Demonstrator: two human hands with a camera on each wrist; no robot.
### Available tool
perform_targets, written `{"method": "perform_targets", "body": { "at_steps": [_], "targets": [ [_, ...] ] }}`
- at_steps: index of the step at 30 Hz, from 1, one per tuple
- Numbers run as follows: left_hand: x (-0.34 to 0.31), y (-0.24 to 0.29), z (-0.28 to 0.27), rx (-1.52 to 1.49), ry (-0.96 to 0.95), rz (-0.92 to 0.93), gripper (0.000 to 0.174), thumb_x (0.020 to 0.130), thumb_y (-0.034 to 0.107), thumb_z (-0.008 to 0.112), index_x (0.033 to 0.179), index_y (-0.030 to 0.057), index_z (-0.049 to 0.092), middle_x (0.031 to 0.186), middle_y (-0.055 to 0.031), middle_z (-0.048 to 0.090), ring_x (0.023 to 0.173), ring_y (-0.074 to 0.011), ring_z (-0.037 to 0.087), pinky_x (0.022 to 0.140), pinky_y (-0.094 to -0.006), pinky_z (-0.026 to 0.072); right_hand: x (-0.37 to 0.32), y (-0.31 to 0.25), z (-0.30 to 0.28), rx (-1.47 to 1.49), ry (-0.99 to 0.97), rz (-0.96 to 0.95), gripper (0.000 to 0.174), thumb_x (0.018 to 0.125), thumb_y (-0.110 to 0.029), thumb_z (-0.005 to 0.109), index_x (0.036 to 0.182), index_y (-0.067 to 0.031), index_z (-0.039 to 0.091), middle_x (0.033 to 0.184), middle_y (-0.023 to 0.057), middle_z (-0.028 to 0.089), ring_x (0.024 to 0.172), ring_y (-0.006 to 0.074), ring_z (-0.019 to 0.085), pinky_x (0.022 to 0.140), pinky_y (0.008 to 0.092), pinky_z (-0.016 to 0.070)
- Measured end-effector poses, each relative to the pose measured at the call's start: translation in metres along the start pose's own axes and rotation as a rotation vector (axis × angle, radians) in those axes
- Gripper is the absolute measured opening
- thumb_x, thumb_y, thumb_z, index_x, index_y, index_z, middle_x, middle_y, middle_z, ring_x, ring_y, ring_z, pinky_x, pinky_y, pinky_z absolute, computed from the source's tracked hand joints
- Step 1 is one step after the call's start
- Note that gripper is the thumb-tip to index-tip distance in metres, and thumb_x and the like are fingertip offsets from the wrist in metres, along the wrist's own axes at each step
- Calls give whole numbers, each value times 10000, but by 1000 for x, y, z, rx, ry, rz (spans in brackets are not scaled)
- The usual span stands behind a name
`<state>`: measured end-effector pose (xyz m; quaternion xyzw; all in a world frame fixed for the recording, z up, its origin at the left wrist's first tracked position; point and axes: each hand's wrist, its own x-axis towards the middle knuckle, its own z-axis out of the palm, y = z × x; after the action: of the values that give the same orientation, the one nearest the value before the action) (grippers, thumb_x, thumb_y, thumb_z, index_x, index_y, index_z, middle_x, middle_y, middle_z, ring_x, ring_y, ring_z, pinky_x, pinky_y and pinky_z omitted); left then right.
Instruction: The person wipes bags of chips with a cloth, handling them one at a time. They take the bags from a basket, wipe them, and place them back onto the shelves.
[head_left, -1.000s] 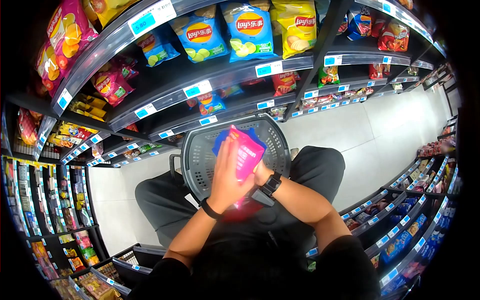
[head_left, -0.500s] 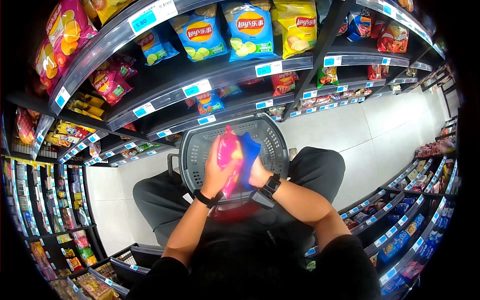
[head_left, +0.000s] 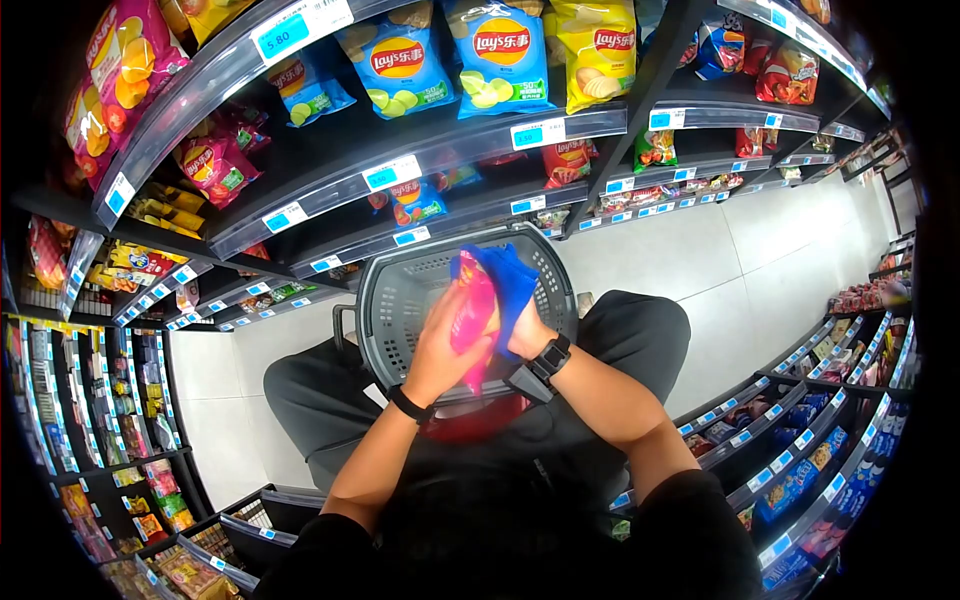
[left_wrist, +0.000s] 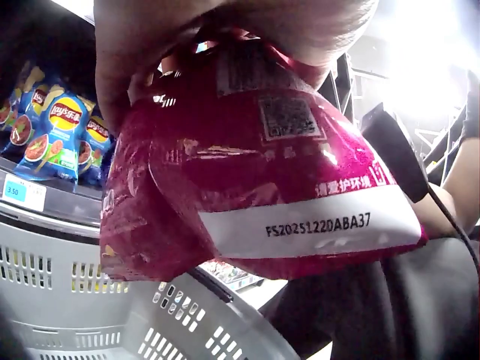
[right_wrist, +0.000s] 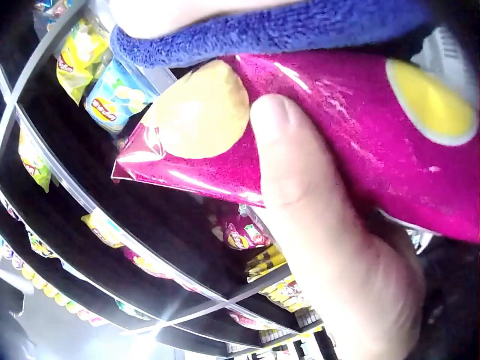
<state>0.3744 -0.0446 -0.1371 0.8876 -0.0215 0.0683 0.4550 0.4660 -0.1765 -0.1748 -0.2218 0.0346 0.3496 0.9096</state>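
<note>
A pink chip bag (head_left: 472, 330) is gripped by my left hand (head_left: 438, 345) over the basket, its thumb (right_wrist: 296, 161) lying along the bag in the right wrist view. My right hand (head_left: 530, 335) holds a blue cloth (head_left: 513, 283) against the bag's right side. In the right wrist view the cloth (right_wrist: 262, 34) runs along the bag's edge, beside a printed yellow chip shape. The left wrist view shows the bag's back (left_wrist: 262, 172) with a QR code and a white date strip. The cloth hides part of my right fingers.
A grey perforated basket (head_left: 368, 305) stands between the person's knees. Shelves ahead hold blue Lay's bags (head_left: 400, 65), a yellow bag (head_left: 597, 50) and pink bags (head_left: 215, 170). More stocked shelves (head_left: 800, 450) rise at the right, with pale floor tiles (head_left: 690, 245) between.
The bag has turned from showing its printed pink face to a more edge-on position. The cloth has come from behind it to its right side, most recently shifting upward.
</note>
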Motion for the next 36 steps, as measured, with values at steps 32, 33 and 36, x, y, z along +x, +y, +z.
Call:
{"method": "perform_targets", "body": {
  "at_steps": [32, 33, 36],
  "targets": [
    [-14, -67, -37, -1605, 264, -491, 517, 955, 323, 634, 1367, 63, 459, 1347, -105, 566, 1227, -256, 557, 1055, -455, 453, 9, -28, -6, 278, -81, 161, 441, 1004, -454, 395, 1211, -96, 550, 1224, 102, 606, 1093, 220, 593, 970, 370, 475],
    [-14, -64, -41, -1612, 252, -490, 522, 948, 328, 644, 1363, 66, 465, 1346, -104, 567, 1225, -257, 559, 1055, -457, 452, 7, -29, -7, 283, -66, 201, 467, 1007, -464, 381, 1243, -92, 536, 1256, 104, 593, 1103, 221, 589, 980, 375, 470],
    [-13, -52, -50, -1669, 236, -500, 507, 969, 399, 588, 1347, 75, 489, 1342, -106, 579, 1209, -265, 575, 1036, -462, 462, 8, -31, -7, 424, -323, 284, 595, 996, -534, 380, 1348, -69, 497, 1333, 119, 562, 1180, 240, 561, 1034, 406, 444]
  ]
}}
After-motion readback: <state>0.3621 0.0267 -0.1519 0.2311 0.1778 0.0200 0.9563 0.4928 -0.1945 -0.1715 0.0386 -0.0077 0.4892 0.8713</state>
